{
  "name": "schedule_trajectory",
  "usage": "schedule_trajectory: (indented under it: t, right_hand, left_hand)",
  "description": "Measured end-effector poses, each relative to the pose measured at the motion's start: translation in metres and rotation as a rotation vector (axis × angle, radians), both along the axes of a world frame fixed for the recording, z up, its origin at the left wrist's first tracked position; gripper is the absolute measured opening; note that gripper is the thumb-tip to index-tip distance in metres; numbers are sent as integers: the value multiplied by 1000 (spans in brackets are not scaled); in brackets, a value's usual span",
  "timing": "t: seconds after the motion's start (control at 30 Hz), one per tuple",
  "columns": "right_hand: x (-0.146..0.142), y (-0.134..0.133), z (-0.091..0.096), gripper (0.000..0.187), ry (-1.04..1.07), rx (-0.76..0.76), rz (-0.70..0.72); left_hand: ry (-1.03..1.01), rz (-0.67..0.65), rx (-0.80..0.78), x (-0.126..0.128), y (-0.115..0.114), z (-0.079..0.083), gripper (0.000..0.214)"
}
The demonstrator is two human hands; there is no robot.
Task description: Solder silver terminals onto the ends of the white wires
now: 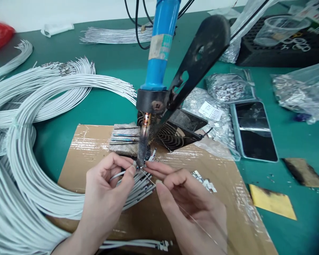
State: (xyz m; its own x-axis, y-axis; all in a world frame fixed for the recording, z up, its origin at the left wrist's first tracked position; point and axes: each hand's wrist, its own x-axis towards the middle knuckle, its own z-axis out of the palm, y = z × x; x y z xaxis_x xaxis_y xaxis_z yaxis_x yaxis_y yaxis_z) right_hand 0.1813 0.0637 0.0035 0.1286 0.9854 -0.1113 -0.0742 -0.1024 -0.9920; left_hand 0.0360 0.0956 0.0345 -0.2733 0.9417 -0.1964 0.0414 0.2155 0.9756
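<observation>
2 bare hands meet under the tip of a blue soldering iron (159,53) clamped upright over a taped cardboard sheet (77,156). The left hand (106,191) pinches a thin white wire (117,174) between thumb and forefinger, just short of its end, which sits at the tip. The right hand (191,202) pinches a fine solder strand (194,219) that trails toward the viewer. The wire looks light, springy and smooth, best held on its insulation close to the end. Large wire coils (23,148) lie left.

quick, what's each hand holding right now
Left hand: closed, pinching a white wire.
Right hand: closed, pinching a thin wire.
</observation>
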Motion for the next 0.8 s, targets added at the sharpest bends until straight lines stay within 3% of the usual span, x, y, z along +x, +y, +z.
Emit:
schedule_trajectory:
  t: [0.67,0.8]
  right_hand:
    - [1,-4,1,20,-10,17,10]
    - [-6,-3,6,21,32,-30,-46]
  left_hand:
    - [-22,-13,0,-1,-3,-1,14]
    - [-19,-10,22,-1,-1,0,13]
